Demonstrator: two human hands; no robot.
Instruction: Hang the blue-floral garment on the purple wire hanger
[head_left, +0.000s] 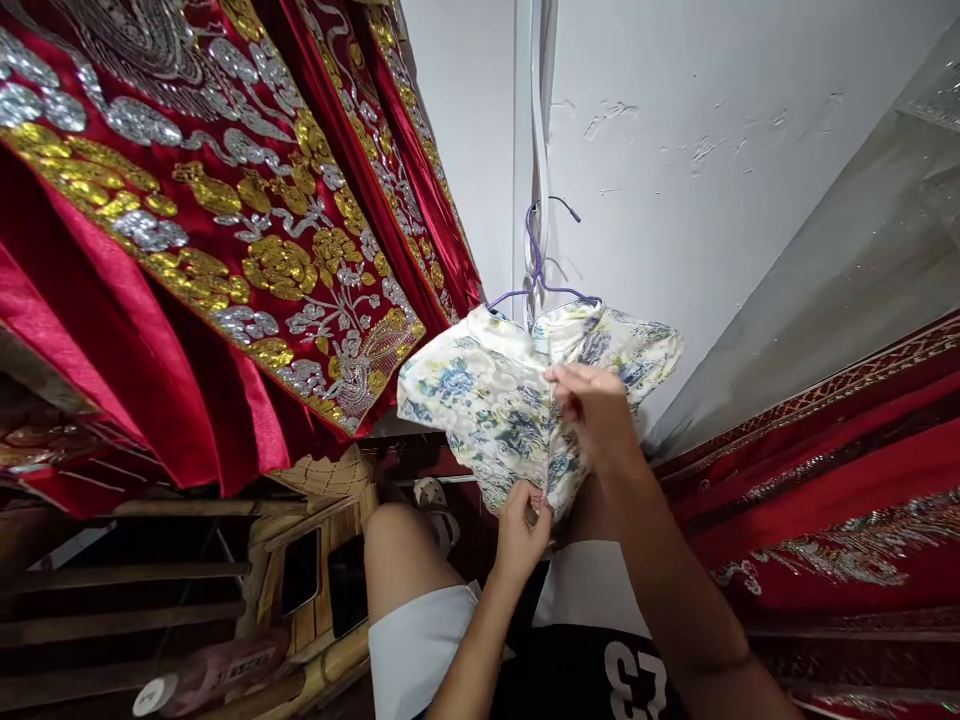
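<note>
A cream short-sleeved top (480, 400) with blue and green flowers hangs in front of me on a purple hanger (535, 262). Its front opening runs down the middle. My right hand (598, 405) pinches the opening's edge just below the neckline. Lower down, close to the hem, my left hand (523, 525) has its thumb and fingers closed on the same front edge. Whether buttons, hooks or a zip lie under my fingertips is hidden.
Red garments (285, 260) with gold and silver sequins hang at left, and more red fabric (847, 520) at right. A white wall (675, 180) stands behind. On a bamboo seat (304, 625) at lower left lie two phones (301, 570) and a pink bottle (217, 675).
</note>
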